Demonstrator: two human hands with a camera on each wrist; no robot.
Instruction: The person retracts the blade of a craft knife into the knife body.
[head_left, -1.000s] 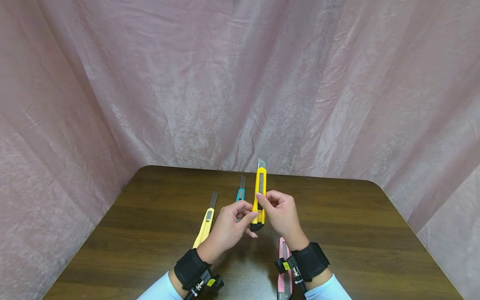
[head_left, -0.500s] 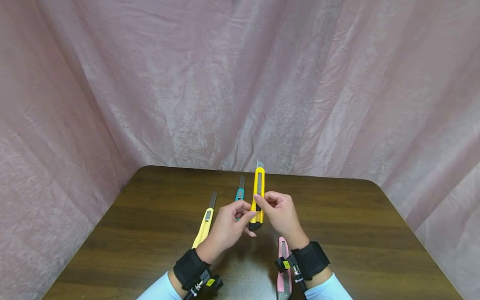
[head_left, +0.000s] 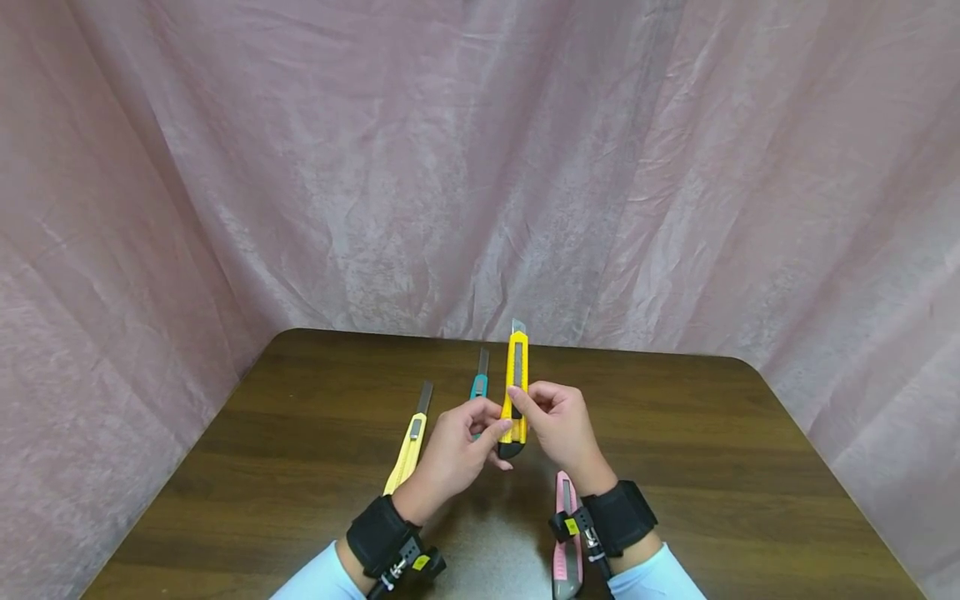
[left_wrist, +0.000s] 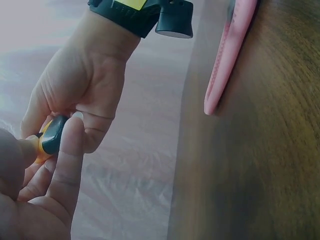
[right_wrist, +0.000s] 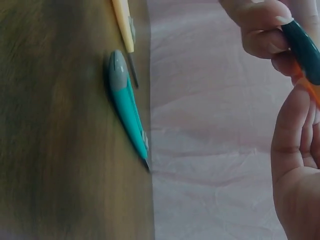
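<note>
Both hands hold a bright yellow utility knife above the table, its short blade pointing up and away. My left hand pinches its lower end, just above the black end cap. Thumb and curled fingers of my right hand grip the middle of the body, near the dark slider. Behind the left hand lies a teal utility knife, partly hidden in the head view; the right wrist view shows its grey tail end and the teal body.
A pale yellow utility knife with its blade out lies left of the left hand. The pink and grey utility knife lies under the right wrist, partly covered. Pink curtains hang behind the brown wooden table.
The yellow utility knife and both hands have shifted very slightly left. Both grips look the same, and the other knives have stayed in place.
</note>
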